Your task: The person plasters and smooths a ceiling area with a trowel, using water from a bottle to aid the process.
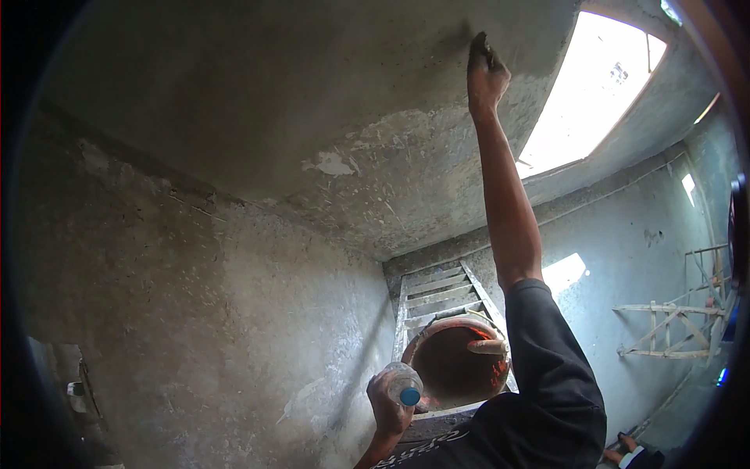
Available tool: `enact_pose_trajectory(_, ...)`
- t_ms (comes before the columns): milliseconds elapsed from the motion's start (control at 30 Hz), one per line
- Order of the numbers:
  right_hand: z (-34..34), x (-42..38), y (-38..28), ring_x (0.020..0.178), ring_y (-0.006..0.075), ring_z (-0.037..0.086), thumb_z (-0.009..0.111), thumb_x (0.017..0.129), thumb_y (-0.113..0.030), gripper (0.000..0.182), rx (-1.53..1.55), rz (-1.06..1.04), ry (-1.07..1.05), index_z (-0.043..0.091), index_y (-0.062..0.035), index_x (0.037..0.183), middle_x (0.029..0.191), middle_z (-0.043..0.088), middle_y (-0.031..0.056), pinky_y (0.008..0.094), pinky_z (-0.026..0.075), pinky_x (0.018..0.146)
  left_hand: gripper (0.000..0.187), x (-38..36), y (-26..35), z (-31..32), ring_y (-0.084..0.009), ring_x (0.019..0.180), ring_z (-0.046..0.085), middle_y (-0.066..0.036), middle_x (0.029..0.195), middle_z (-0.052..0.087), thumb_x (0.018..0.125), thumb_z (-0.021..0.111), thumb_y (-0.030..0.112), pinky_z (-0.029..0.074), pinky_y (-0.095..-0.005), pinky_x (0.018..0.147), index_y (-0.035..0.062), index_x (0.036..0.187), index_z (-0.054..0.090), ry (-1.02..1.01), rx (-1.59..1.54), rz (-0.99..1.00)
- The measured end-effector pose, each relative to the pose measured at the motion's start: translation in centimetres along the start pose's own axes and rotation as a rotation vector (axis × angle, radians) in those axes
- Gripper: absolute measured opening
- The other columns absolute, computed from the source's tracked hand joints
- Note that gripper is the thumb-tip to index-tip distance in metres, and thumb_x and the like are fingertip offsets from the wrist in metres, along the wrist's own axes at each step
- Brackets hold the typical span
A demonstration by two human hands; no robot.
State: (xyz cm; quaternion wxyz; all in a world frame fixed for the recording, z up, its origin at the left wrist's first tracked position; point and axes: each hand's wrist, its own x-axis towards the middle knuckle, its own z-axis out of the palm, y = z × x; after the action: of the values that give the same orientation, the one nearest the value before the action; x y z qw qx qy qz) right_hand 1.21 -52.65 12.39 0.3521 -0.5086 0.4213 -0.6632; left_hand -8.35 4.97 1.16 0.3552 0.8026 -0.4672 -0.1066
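Low in the view, my left hand (385, 405) is wrapped round a clear plastic bottle (403, 378) with a blue cap, tilted so that the cap points toward me. My right hand (490, 78) is stretched far up against the grey plastered ceiling (375, 78). Its fingers are closed on a small dark lump at the ceiling surface, whose kind I cannot make out. Behind the bottle stands an orange-rimmed bucket (445, 367), dark inside, with a wooden-looking tool handle (488, 346) across its rim.
A ladder (437, 297) leans behind the bucket. Bright light comes through a ceiling opening (590, 94) at the upper right. Rough plastered walls (234, 328) surround the space. Wooden scaffolding (672, 328) stands at the right. Another person's foot (625, 444) shows at the bottom right.
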Motion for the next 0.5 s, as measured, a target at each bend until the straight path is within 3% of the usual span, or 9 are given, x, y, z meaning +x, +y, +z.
enact_pose_trajectory(100, 2.1, 0.3, 1.2, 0.095, 0.0300, 0.068, 0.057, 0.084, -0.012, 0.034, -0.115, -0.213, 0.187, 0.066, -0.0039, 0.116, 0.102, 0.069, 0.0200, 0.0382, 0.049, 0.086, 0.058, 0.2, 0.2, 0.1, -0.0403, 0.109, 0.049, -0.021, 0.116, 0.051, 0.073, 0.070, 0.015, 0.037, -0.0498, 0.098, -0.0012, 0.123, 0.044, 0.029, -0.014, 0.001)
enact_pose_trajectory(133, 3.0, -0.3, 2.0, 0.095, 0.0300, 0.068, 0.057, 0.084, -0.012, 0.034, -0.118, -0.209, 0.186, 0.066, -0.0039, 0.116, 0.102, 0.069, 0.0200, 0.0382, 0.049, 0.086, 0.058, 0.1, 0.4, 0.1, -0.0403, 0.109, 0.049, -0.021, 0.116, 0.051, 0.073, 0.070, 0.015, 0.037, -0.0498, 0.098, -0.0012, 0.123, 0.044, 0.025, -0.012, -0.001)
enact_pose_trajectory(200, 5.0, -1.5, 3.1, 0.100, 0.0330, 0.066, 0.053, 0.082, -0.009, 0.037, -0.137, -0.434, 0.172, 0.067, -0.0076, 0.116, 0.102, 0.068, 0.0212, 0.0396, 0.048, 0.089, 0.066, 0.3, 0.4, 0.0, -0.0377, 0.107, 0.052, -0.017, 0.114, 0.054, 0.067, 0.079, 0.013, 0.037, -0.0493, 0.096, 0.0020, 0.122, 0.044, 0.052, -0.002, -0.017)
enact_pose_trajectory(233, 4.9, -2.1, 3.0, 0.100, 0.0330, 0.066, 0.053, 0.082, -0.009, 0.037, -0.140, -0.432, 0.176, 0.067, -0.0076, 0.116, 0.102, 0.068, 0.0212, 0.0396, 0.048, 0.089, 0.066, 0.3, 0.4, -0.1, -0.0377, 0.107, 0.052, -0.017, 0.114, 0.054, 0.067, 0.079, 0.013, 0.037, -0.0493, 0.096, 0.0020, 0.122, 0.044, 0.048, -0.001, -0.014)
enact_pose_trajectory(300, 3.6, -4.1, 1.2, 0.097, 0.0338, 0.067, 0.055, 0.083, -0.011, 0.035, -0.239, -0.178, -0.131, 0.068, -0.0111, 0.116, 0.099, 0.068, 0.0213, 0.0395, 0.049, 0.088, 0.065, 0.2, 0.3, 0.0, -0.0381, 0.108, 0.052, -0.018, 0.115, 0.054, 0.068, 0.078, 0.013, 0.036, -0.0494, 0.096, 0.0017, 0.122, 0.044, 0.026, -0.006, -0.021)
enact_pose_trajectory(367, 2.6, -3.7, 1.3, 0.093, 0.0344, 0.067, 0.054, 0.084, -0.011, 0.033, -0.210, -0.148, -0.142, 0.070, -0.0117, 0.113, 0.097, 0.069, 0.0200, 0.0411, 0.049, 0.086, 0.064, 0.1, 0.2, 0.0, -0.0385, 0.108, 0.051, -0.018, 0.116, 0.053, 0.069, 0.077, 0.013, 0.036, -0.0495, 0.097, 0.0015, 0.123, 0.044, 0.020, -0.027, -0.026)
enact_pose_trajectory(433, 1.1, -2.2, 0.6, 0.092, 0.0339, 0.068, 0.052, 0.086, -0.010, 0.030, -0.105, -0.063, -0.004, 0.071, -0.0121, 0.109, 0.095, 0.070, 0.0178, 0.0410, 0.049, 0.086, 0.063, -0.1, 0.0, 0.1, -0.0389, 0.109, 0.050, -0.019, 0.116, 0.053, 0.070, 0.076, 0.013, 0.036, -0.0497, 0.097, 0.0014, 0.123, 0.044, 0.016, -0.045, -0.033)
enact_pose_trajectory(467, 0.3, -1.3, -0.5, 0.106, 0.0324, 0.063, 0.051, 0.084, -0.005, 0.037, -0.171, -0.026, 0.024, 0.067, -0.0086, 0.117, 0.108, 0.068, 0.0169, 0.0375, 0.046, 0.094, 0.062, -0.3, -0.2, 0.2, -0.0391, 0.109, 0.050, -0.019, 0.116, 0.053, 0.071, 0.075, 0.014, 0.036, -0.0498, 0.097, 0.0012, 0.123, 0.044, 0.012, -0.036, -0.035)
enact_pose_trajectory(500, 0.9, -0.8, 0.2, 0.106, 0.0324, 0.063, 0.051, 0.084, -0.005, 0.037, -0.170, -0.025, 0.028, 0.067, -0.0086, 0.117, 0.108, 0.068, 0.0169, 0.0375, 0.046, 0.094, 0.061, -0.5, -0.4, 0.3, -0.0394, 0.110, 0.050, -0.019, 0.117, 0.053, 0.072, 0.074, 0.015, 0.036, -0.0498, 0.097, 0.0009, 0.123, 0.044, 0.007, -0.027, -0.035)
